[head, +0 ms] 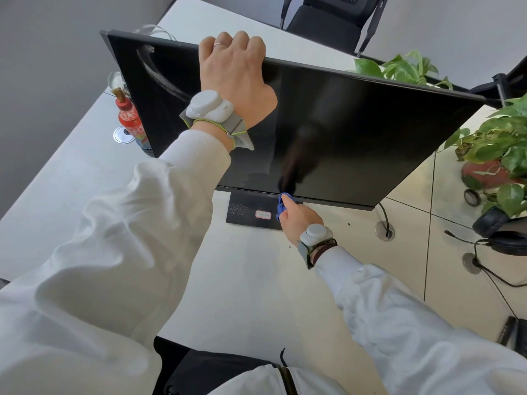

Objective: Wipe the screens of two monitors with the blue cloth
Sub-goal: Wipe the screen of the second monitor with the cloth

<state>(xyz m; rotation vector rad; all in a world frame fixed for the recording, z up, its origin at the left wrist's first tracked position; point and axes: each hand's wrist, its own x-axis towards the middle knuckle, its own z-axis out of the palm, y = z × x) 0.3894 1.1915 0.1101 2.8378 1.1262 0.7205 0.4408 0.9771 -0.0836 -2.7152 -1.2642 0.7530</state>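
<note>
A black monitor (342, 132) stands on the white desk, its dark screen facing me. My left hand (236, 72) grips the monitor's top edge, fingers curled over it. My right hand (296, 219) holds a bunched blue cloth (283, 205) against the screen's bottom edge, just above the stand base (251, 212). A curved smear shows near the screen's upper left corner. Only one monitor is in view.
A red-labelled bottle (129, 121) stands behind the monitor's left side. Potted green plants (496, 149) sit at the right, with a black headset (502, 235) and cables near the right edge. Cable grommets (385, 230) are set in the desk. A black chair (333, 18) is behind.
</note>
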